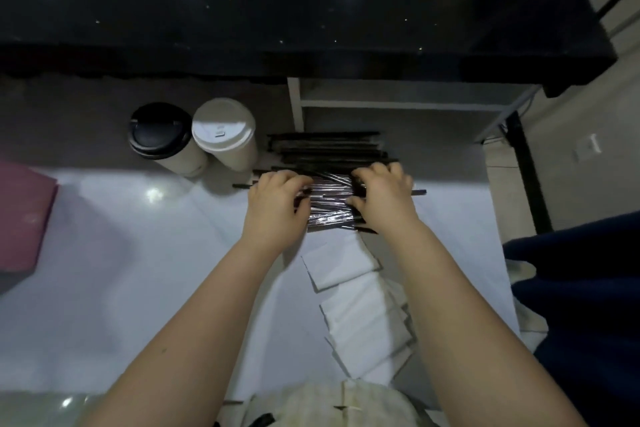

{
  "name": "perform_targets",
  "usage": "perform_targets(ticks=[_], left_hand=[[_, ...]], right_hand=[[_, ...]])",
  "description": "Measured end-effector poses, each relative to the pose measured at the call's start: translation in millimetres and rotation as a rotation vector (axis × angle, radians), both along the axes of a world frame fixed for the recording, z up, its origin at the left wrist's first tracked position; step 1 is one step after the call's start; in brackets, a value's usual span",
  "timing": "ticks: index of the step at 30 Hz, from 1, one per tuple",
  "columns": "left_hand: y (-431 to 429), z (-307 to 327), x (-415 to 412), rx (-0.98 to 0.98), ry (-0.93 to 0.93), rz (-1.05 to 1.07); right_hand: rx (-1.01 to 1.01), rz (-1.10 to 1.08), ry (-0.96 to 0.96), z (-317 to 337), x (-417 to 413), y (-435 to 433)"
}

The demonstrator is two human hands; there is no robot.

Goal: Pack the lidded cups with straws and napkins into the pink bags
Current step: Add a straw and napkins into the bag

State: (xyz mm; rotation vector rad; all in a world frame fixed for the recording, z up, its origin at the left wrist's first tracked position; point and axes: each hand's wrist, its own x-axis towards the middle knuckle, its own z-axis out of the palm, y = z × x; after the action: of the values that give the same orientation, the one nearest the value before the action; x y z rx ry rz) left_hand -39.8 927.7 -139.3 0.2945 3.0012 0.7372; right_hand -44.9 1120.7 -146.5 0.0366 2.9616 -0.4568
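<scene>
**Straws (330, 199) gripped at both ends**

Left hand (277, 199) and right hand (384, 196) curl fingers round them on the surface (138, 253). A black-lidded cup (161, 137) and white-lidded cup (225, 132) stand just left, napkins (343, 263) nearer, pink bag (24, 218) far left.

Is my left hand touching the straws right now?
Touching. The head view shows the left hand with its fingers curled onto the left end of the straws, no gap between them; the right hand grips the other end.
</scene>
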Motion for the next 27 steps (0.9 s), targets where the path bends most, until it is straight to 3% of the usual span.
perform_targets(ticks=[18, 27], left_hand=[[6, 28, 29, -0.131, 0.045, 0.193], [-13, 24, 71, -0.133, -0.017, 0.261]], right_hand=[[-0.188, 0.065, 0.171, 10, -10, 17], [-0.223, 0.293, -0.028, 20, 16, -7]])
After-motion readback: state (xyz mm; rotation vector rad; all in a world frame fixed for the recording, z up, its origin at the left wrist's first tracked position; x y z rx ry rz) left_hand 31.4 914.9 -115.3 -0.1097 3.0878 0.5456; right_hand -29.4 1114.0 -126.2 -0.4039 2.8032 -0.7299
